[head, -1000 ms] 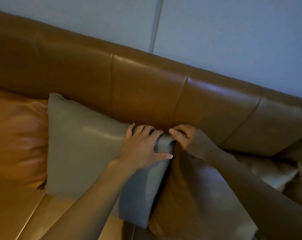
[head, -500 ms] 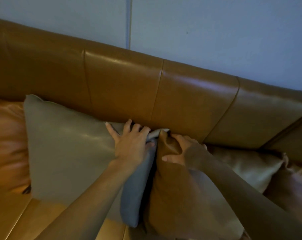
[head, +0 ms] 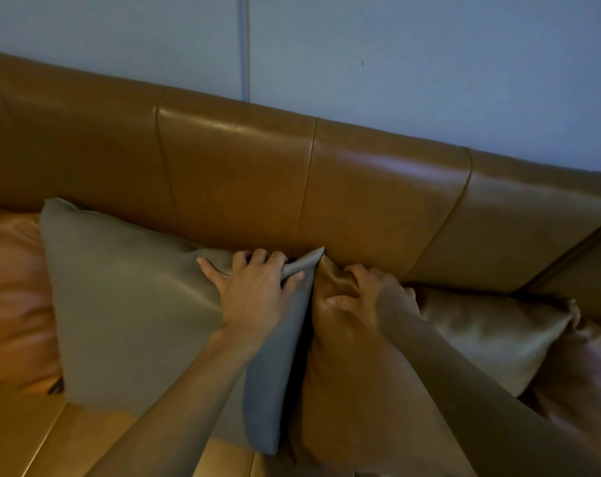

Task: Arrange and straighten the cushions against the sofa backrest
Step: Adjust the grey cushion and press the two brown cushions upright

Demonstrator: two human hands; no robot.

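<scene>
Cushions sat propped against the sofa backrest (head: 378,187), both hands at their top edges. Left hand (head: 254,290) had fingers (head: 275,258) curled over the upper right corner of the grey-green cushion (head: 130,304), thumb (head: 293,278) pressed on the front face, so that corner was pinched between thumb and fingers; little finger (head: 209,270) splayed out flat on the front face. Corner tip poked up just past the fingertips, touching the backrest. Right hand (head: 371,294) was just beside it, fingers bent and dug into the top of the brown cushion (head: 354,390), fabric bunched under them; thumb (head: 337,301) lay on the front. Whether it actually held a fold, could not tell. The two cushions touched edge to edge between the hands, a dark gap running down below them. Beyond the right hand, a tan satin cushion (head: 491,335) leaned on the backrest, partly behind the brown one. Far side of that, another shiny brownish cushion (head: 588,373), blurred. Out past the left hand, beyond the grey-green cushion, an orange cushion (head: 13,297), also blurred. Below the forearms, sofa seat (head: 27,438) in tan leather. Above the backrest, pale grey wall (head: 430,63) with a vertical seam.
</scene>
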